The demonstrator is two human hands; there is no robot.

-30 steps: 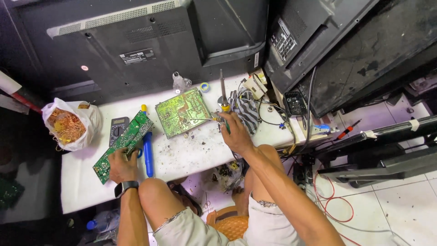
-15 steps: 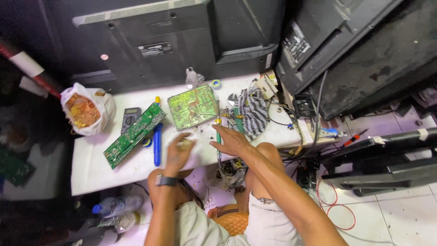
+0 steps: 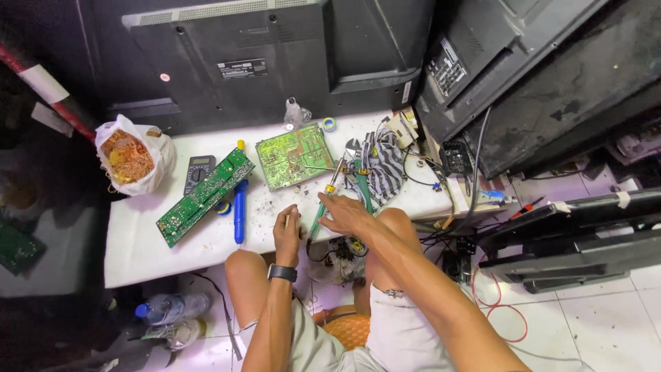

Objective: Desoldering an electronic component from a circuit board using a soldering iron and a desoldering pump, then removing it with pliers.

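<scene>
My right hand [image 3: 346, 215] grips the green handle of a soldering iron [image 3: 322, 207] at the front edge of the white table [image 3: 144, 248]. The iron's metal tip points up toward a square green circuit board [image 3: 292, 155]. My left hand [image 3: 287, 233], with a watch on its wrist, rests just left of the iron with its fingers curled together. Nothing shows clearly in it. A long green circuit board [image 3: 204, 195] lies diagonally further left, with a blue pen-shaped tool [image 3: 239, 209] beside it.
A multimeter [image 3: 198, 170] and a plastic bag of copper scraps [image 3: 129, 157] sit at the table's left. A striped cloth [image 3: 383, 172] and tangled wires lie at the right. Black television backs [image 3: 241, 62] stand behind and to the right. Plastic bottles [image 3: 165, 308] lie on the floor.
My left hand let go of the long board and moved right to the table's front middle. My right hand drew back from the square board toward the front edge.
</scene>
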